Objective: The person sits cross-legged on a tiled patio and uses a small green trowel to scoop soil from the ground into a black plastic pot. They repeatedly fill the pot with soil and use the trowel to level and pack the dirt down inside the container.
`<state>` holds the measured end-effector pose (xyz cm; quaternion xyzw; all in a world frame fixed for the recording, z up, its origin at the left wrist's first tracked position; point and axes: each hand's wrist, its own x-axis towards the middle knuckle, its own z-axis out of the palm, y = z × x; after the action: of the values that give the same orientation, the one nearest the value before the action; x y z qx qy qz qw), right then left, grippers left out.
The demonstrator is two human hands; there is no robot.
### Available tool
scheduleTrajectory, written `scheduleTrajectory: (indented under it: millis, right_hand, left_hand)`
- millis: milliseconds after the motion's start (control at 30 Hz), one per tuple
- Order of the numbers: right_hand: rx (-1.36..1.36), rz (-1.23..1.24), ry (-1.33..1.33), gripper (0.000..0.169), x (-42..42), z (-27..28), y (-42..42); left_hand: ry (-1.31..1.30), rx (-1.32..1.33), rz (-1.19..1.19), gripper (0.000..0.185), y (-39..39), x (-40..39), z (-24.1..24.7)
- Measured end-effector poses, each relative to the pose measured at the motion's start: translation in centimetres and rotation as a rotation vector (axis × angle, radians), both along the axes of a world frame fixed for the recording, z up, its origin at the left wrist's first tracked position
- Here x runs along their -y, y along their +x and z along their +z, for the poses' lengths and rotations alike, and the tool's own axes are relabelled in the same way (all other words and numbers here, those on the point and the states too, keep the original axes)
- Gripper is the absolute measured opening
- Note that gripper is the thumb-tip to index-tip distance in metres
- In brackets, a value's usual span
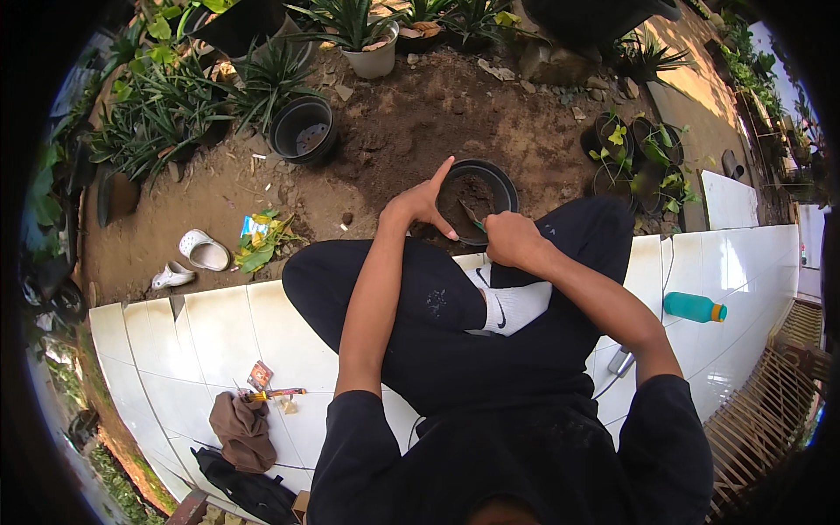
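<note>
A round black plastic plant pot (pixel 504 187) with brown soil inside stands on the ground just before my crossed legs. My left hand (pixel 423 202) rests against the pot's left side, thumb and fingers spread wide. In my right hand (pixel 510 237), at the pot's lower right rim, is the green handle of a small hand trowel (pixel 474 216). The trowel's blade points into the pot over the soil; my fist covers most of the handle.
Black pots (pixel 303 130) stand up left, a white potted plant (pixel 369 60) beyond. Small potted seedlings (pixel 613 180) are at right. White clogs (pixel 205 251) and cut leaves (pixel 266 246) lie left. A teal bottle (pixel 688 306) lies on the tiled ledge (pixel 709 262), a brown cloth (pixel 241 433) lower left.
</note>
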<state>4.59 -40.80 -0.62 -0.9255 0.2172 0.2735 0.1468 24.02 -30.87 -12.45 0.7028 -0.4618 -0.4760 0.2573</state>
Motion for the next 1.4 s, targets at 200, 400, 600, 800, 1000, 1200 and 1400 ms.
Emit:
scheduleTrajectory:
  millis: [200, 400, 600, 800, 1000, 1200, 1400]
  right_hand:
    - [0.105, 0.064, -0.042, 0.028, 3.5, 2.3, -0.9]
    - [0.043, 0.178, -0.066, 0.043, 5.6, -1.0, 0.0]
    - [-0.034, 0.106, 0.080, 0.036, 7.5, 1.0, 1.2]
    - [0.046, 0.095, 0.072, 0.027, 6.5, 1.2, 1.0]
    - [-0.164, -0.130, 0.292, 0.024, 5.3, 1.8, 2.0]
    - [-0.081, -0.312, 0.275, 0.017, 6.2, 2.5, 2.7]
    - [0.048, 0.013, -0.032, 0.028, 6.1, -0.7, 1.0]
  left_hand:
    - [-0.017, -0.026, 0.010, 0.162, -0.4, -0.2, 0.8]
    - [-0.070, -0.109, 0.031, 0.163, 0.2, 0.1, -0.2]
    - [-0.007, -0.039, 0.047, 0.164, -0.3, -0.3, 0.4]
    - [-0.005, 0.005, 0.046, 0.163, -0.4, -0.5, 0.7]
    - [0.004, 0.087, 0.030, 0.162, -0.7, -0.3, 1.4]
    - [-0.052, 0.041, 0.066, 0.159, -0.7, -1.1, 1.4]
    - [-0.011, 0.080, 0.055, 0.158, -1.1, 0.0, 2.5]
